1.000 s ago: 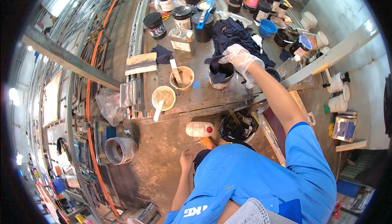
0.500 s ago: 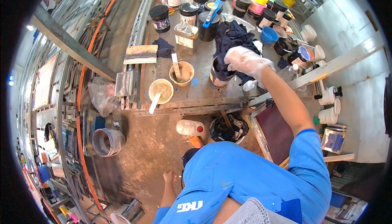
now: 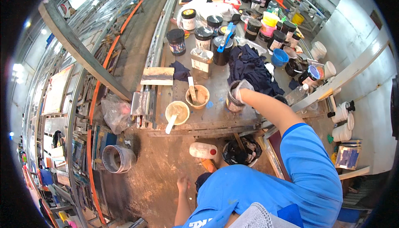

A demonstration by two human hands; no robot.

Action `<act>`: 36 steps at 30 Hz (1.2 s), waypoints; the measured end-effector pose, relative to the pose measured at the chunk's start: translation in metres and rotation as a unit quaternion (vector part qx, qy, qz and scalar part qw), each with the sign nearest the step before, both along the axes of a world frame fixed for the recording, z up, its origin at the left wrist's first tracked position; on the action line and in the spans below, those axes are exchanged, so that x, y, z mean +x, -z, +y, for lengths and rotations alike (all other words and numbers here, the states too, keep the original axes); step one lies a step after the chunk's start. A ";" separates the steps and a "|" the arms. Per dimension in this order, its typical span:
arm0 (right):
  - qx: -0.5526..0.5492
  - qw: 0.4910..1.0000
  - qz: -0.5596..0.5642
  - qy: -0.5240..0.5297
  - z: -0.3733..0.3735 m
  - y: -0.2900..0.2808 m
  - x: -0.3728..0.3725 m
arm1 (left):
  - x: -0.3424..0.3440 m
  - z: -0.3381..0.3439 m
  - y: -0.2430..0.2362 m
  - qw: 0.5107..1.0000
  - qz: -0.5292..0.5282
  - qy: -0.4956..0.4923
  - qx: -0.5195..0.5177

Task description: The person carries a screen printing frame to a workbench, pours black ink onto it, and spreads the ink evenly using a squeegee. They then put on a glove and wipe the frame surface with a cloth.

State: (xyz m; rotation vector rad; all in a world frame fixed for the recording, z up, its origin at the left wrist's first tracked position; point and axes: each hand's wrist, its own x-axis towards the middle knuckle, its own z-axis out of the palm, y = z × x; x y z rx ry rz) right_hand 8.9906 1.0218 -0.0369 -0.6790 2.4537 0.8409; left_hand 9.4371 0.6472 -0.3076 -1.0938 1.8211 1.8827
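Note:
My right hand, in a thin clear plastic glove, reaches into the mouth of a dark jar on the workbench. Its fingers are hidden inside the jar. A heap of dark navy cloth lies just behind the jar. My left hand is bare and hangs low beside my body, away from the bench; its fingers are loosely bent with nothing seen in them. To the left of the jar stand two tubs of beige paste: one tub with an upright stirring stick, the other tub with a white spatula.
Lidded jars, a metal can and a blue clip-like tool crowd the bench behind. A blue bowl stands right. Below the bench are a lined bin and a white jug. A grey post crosses at right.
My right hand has gone down from above the jar and the cloth into the jar's mouth. The whole scene has shifted down and slightly right in the view.

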 end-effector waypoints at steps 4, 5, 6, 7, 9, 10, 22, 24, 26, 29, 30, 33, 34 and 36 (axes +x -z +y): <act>-0.018 1.000 -0.004 -0.001 0.004 0.007 0.008 | 0.069 -0.002 0.031 0.995 -0.074 -0.064 0.021; -0.025 1.000 -0.006 0.002 0.009 0.007 0.009 | 0.083 0.001 0.023 0.991 -0.087 -0.096 0.013; -0.033 0.999 -0.014 0.001 0.013 0.007 0.010 | 0.093 0.001 0.014 0.991 -0.116 -0.070 -0.008; -0.044 0.999 -0.019 0.001 0.017 0.005 0.005 | 0.096 -0.003 0.008 0.988 -0.145 -0.043 -0.029; -0.072 0.996 -0.050 -0.011 0.027 0.006 -0.004 | 0.112 -0.013 -0.009 0.986 -0.160 0.001 -0.050; -0.089 0.994 -0.067 -0.018 0.029 0.005 -0.013 | 0.120 -0.020 -0.007 0.989 -0.135 0.015 -0.049; -0.029 0.994 -0.106 0.001 0.033 0.000 -0.050 | 0.019 -0.030 -0.019 0.995 -0.067 -0.065 0.017; -0.044 0.993 -0.049 0.093 0.001 -0.021 -0.009 | 0.023 -0.030 -0.015 0.997 -0.059 -0.058 0.004; -0.057 0.984 0.003 0.171 0.002 -0.033 0.017 | 0.015 -0.022 -0.012 0.997 -0.059 -0.041 -0.008; -0.050 0.982 0.019 0.180 0.022 -0.002 0.007 | 0.009 -0.019 -0.026 0.997 -0.069 -0.015 -0.008; -0.050 0.983 0.021 0.178 0.022 0.005 0.003 | 0.017 -0.021 -0.022 0.997 -0.070 -0.019 -0.013; -0.055 0.985 0.021 0.161 0.014 0.018 -0.004 | 0.049 -0.023 -0.007 0.990 -0.127 -0.054 -0.013; -0.055 0.985 0.021 0.161 0.013 0.020 -0.006 | 0.054 -0.021 -0.005 0.986 -0.155 -0.067 -0.007; -0.057 0.985 0.018 0.162 0.014 0.024 -0.009 | 0.064 -0.018 -0.001 0.985 -0.153 -0.084 -0.003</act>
